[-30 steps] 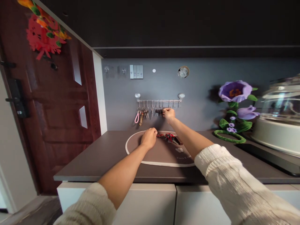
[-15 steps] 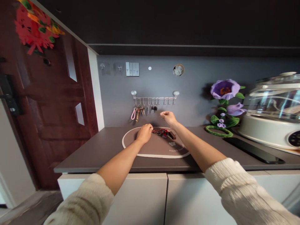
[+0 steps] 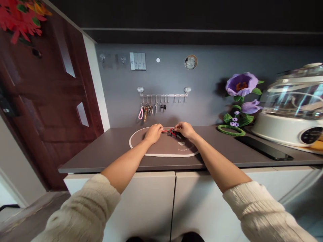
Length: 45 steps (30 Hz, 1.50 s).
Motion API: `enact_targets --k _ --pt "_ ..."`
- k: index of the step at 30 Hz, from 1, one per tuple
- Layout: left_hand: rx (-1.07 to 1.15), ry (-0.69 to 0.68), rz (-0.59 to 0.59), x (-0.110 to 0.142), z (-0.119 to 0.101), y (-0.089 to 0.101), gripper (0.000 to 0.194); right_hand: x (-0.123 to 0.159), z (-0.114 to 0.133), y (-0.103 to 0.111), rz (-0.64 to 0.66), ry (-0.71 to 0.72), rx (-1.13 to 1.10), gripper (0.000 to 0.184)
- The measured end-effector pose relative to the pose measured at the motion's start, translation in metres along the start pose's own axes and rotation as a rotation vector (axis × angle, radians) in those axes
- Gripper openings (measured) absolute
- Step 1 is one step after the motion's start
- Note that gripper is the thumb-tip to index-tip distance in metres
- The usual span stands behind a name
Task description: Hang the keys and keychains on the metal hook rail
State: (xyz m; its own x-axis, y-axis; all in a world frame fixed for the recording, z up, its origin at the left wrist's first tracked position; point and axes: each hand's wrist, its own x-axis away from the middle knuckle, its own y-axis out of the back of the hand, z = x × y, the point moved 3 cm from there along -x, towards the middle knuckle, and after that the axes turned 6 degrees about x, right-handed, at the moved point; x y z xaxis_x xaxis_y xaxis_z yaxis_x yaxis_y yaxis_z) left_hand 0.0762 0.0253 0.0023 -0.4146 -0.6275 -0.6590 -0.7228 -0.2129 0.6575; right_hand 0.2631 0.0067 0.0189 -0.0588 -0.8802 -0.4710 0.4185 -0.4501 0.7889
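A small bunch of keys (image 3: 172, 132) with red and dark parts lies on a brown oval mat (image 3: 137, 144) with a pale border. My left hand (image 3: 153, 133) is closed at the bunch's left end, its fingertips on a red piece. My right hand (image 3: 186, 129) pinches at the right side of the bunch; its fingers hide the part they hold. Behind them, a clear hook rail (image 3: 164, 95) is fixed to the grey wall. Several keys (image 3: 150, 109) hang from its left and middle hooks, with a pink loop (image 3: 140, 113) at the far left.
On the right of the counter (image 3: 101, 148) lie a black phone (image 3: 263, 148), a purple flower ornament (image 3: 241, 85) and a white appliance with a clear cover (image 3: 285, 126). A dark cabinet (image 3: 176, 16) overhangs. A red-brown door (image 3: 60, 111) stands at left.
My right hand has come down from below the rail to the bunch on the mat. The left hand stays at the bunch's left end. The view has tilted down slightly.
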Motion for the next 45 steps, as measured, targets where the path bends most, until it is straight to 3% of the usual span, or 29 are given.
enact_targets --k 8,13,21,30,37,45 --pt "0.000 -0.002 0.020 0.001 -0.001 0.001 0.017 0.001 0.001 0.002 0.090 -0.018 0.243 0.016" --pt "-0.011 -0.015 0.031 0.000 -0.001 0.000 0.016 0.002 0.004 0.001 0.109 -0.036 0.245 0.016" --pt "0.007 -0.033 0.026 0.001 -0.006 0.003 0.015 0.000 0.008 0.002 0.056 -0.053 -0.076 0.015" --pt "0.034 -0.058 0.024 0.002 -0.015 0.005 0.015 0.003 0.019 0.007 0.024 -0.075 -0.603 0.017" --pt "0.069 -0.098 0.018 0.002 -0.020 0.005 0.015 0.002 0.024 0.010 0.029 -0.074 -0.815 0.018" --pt "0.119 -0.080 -0.011 0.001 -0.022 0.003 0.014 0.001 0.030 0.017 0.001 0.072 -0.910 0.027"
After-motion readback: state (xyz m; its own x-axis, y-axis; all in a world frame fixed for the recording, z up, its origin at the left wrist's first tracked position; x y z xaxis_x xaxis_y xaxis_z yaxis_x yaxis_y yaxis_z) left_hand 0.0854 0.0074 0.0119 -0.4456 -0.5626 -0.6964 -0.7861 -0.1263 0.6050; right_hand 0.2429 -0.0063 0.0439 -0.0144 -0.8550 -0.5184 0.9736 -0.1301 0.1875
